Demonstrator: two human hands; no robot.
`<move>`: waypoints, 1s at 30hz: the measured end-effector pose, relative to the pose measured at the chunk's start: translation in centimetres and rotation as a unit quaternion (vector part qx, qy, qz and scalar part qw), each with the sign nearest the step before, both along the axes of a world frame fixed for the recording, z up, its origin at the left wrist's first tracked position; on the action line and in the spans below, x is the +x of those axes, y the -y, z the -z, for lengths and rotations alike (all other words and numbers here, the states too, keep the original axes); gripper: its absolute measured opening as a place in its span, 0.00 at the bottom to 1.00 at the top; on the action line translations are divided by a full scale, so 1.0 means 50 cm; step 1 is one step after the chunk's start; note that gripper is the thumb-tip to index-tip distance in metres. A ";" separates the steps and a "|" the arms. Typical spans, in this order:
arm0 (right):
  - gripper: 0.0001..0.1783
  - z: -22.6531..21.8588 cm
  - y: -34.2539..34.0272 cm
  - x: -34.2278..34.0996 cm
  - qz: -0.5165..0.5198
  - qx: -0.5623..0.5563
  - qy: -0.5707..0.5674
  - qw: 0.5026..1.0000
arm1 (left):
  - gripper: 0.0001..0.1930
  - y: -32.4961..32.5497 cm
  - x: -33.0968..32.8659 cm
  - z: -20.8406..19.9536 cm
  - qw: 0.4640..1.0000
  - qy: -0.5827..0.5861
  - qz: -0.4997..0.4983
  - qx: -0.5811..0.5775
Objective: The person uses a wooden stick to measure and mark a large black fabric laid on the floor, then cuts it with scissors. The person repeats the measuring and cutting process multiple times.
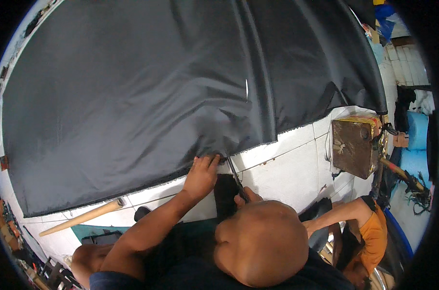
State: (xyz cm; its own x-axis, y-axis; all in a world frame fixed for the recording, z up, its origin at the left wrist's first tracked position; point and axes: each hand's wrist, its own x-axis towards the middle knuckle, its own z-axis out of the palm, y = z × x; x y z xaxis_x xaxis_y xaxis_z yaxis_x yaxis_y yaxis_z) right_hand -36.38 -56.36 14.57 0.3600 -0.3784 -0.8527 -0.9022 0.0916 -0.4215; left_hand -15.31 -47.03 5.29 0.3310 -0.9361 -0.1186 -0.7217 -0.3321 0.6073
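Note:
A large sheet of black, leather-like fabric (118, 101) spreads over the white tiled surface, creased around my hands and frayed along its near edge. My left hand (202, 175) is closed on that edge, its fingertips pinching the bunched fabric. Just to its right, my right hand (248, 195) is closed around a pair of dark scissors (235, 174), whose blades point away from me to the fabric's edge. Part of the right hand and its forearm are hidden. A narrow black strip (224, 195) lies below the blades, between my hands.
A wooden pole (81, 218) lies at the near left. On the right stands a worn brown box (353, 149). Another person's arm in an orange sleeve (373, 234) reaches in at the lower right. Light blue bundles (416, 130) sit at the far right.

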 end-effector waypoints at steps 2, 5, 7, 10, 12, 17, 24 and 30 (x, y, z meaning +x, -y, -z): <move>0.27 -0.002 0.013 0.015 -0.005 0.006 0.012 1.000 | 0.27 -0.001 -0.002 -0.003 1.000 -0.004 0.005 -0.006; 0.26 0.000 0.022 0.035 -0.012 0.013 0.027 0.999 | 0.29 0.001 0.000 -0.009 1.000 -0.003 0.012 -0.011; 0.26 0.004 0.030 0.053 -0.017 0.017 0.038 0.999 | 0.29 -0.002 0.001 -0.007 1.000 0.003 0.010 0.000; 0.26 -0.006 0.035 0.062 -0.002 0.023 0.059 0.998 | 0.29 -0.002 -0.006 -0.009 1.000 0.000 0.012 0.006; 0.25 0.004 0.030 0.065 -0.016 0.017 0.037 0.999 | 0.29 0.000 -0.008 -0.009 1.000 -0.006 0.014 0.008; 0.24 0.002 0.014 0.047 -0.015 0.002 0.039 0.999 | 0.29 -0.002 -0.013 0.001 0.999 0.023 0.036 0.023; 0.22 -0.008 -0.030 0.006 0.001 -0.048 0.062 0.997 | 0.31 -0.002 -0.019 0.009 0.997 0.031 0.039 0.059; 0.26 0.075 -0.002 0.015 0.010 -0.003 0.019 1.000 | 0.32 0.007 -0.023 -0.001 0.995 0.033 0.048 0.082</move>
State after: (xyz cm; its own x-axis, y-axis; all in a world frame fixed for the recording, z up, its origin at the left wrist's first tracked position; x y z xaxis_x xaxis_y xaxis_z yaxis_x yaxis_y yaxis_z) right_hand -35.61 -56.26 10.84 0.3838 -0.3908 -0.8366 -0.8835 0.1079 -0.4558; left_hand -16.47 -47.40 5.35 0.2528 -0.9339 -0.2528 -0.7918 -0.3499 0.5006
